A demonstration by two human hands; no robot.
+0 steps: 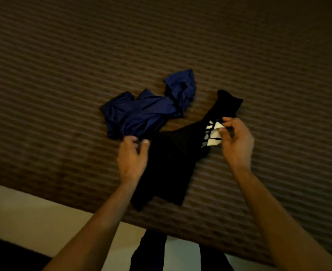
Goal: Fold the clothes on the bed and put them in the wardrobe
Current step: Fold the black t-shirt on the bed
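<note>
My forearms [94,227] are bare, with no sleeves reaching them. My hands [133,159] wear nothing. Below the bed's edge [180,227], my legs show in dark trousers [151,253].

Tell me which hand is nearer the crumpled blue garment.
Left. The left hand is at the crumpled blue garment's near edge; the right hand is off to its right, pinching the black garment.

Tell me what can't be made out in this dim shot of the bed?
All in the head view:
- Black garment: its type; dark, creased folds hide its shape.
- White print: its design, partly covered by the right hand.
- Left hand: whether it grips cloth; motion blur.
- Blue garment: crumpled, so its type is unclear.
- Wardrobe: outside the frame.
</note>
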